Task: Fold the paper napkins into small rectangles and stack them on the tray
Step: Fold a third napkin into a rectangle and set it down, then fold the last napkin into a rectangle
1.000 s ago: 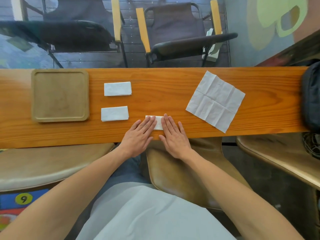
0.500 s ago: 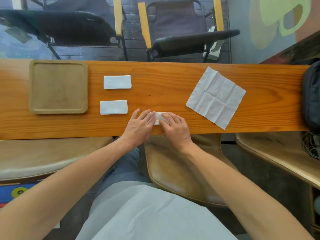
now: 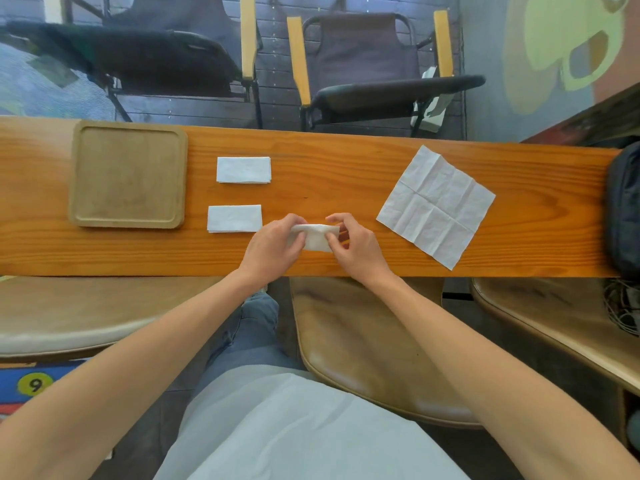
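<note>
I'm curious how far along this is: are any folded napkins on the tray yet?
No, the tray is bare, and the two folded napkins lie on the table beside it.

Both my arms are bare, no sleeves or watch showing, nothing on my left hand (image 3: 273, 244) or right hand (image 3: 356, 245). Light grey-white top, blue jeans I think.

Open table (image 3: 329, 174) lies at 12 o'clock of both hands; two folded napkins (image 3: 234, 218) block 9 o'clock toward the tray (image 3: 74, 174).
</note>
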